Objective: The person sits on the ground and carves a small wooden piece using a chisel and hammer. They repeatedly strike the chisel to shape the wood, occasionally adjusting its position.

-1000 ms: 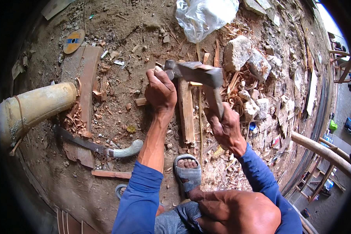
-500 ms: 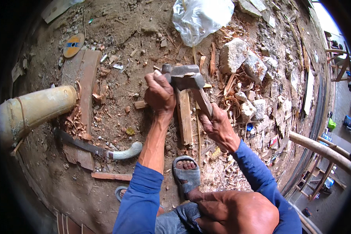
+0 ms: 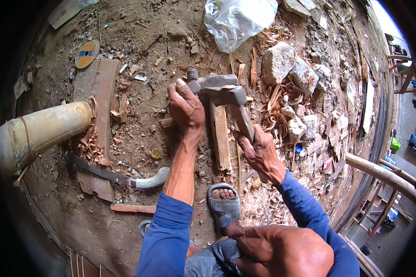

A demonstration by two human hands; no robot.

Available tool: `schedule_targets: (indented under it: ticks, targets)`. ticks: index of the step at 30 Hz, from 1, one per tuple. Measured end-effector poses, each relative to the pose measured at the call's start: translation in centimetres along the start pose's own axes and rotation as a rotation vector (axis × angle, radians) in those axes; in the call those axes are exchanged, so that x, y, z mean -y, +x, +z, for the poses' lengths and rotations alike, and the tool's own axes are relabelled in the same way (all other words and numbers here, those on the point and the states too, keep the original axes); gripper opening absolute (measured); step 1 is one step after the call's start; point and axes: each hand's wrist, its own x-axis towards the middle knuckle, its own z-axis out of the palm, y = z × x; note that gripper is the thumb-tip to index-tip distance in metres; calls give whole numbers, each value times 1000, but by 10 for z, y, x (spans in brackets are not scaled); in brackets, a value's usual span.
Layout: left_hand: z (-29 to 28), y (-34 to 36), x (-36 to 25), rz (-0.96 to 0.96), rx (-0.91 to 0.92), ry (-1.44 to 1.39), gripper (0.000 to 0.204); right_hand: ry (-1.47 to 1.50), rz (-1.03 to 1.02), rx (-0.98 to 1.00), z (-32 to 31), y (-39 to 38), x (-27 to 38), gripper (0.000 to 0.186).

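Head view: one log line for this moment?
left hand: gripping metal tool | right hand: gripping hammer | wood strip below

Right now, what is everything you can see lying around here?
hammer: one, grey head, wooden handle, centre, in right hand
chisel: one, grey metal, centre, in left hand
plank: one, pale wood, under the tools
bag: one, clear plastic, top
stones: several, grey, upper right
shavings: many, reddish, left and right
knife: one, dark blade, pale curved handle, lower left
bamboo: one, yellow, left
disc: one, yellow and blue, upper left
sandal: one, grey, on foot, bottom
left hand: gripping chisel
right hand: gripping hammer handle
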Motion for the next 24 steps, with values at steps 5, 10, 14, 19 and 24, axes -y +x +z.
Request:
schedule_targets:
  ticks: [5,10,14,19,24]
  targets:
    - [-10,9,-3,79,139,68,37,156,301,-33,-9,-4,-15,34]
    - [-30,26,-4,21,433,130,31,255,372,-15,-13,-2,-19,36]
    - [-28,32,-6,125,410,2,36,176,253,-31,-10,0,-13,37]
    - [-39,46,-13,-55,648,-15,38,198,314,29,-14,3,-7,38]
    - [-57,57,-22,-372,870,-223,49,69,105,-51,-16,4,-7,28]
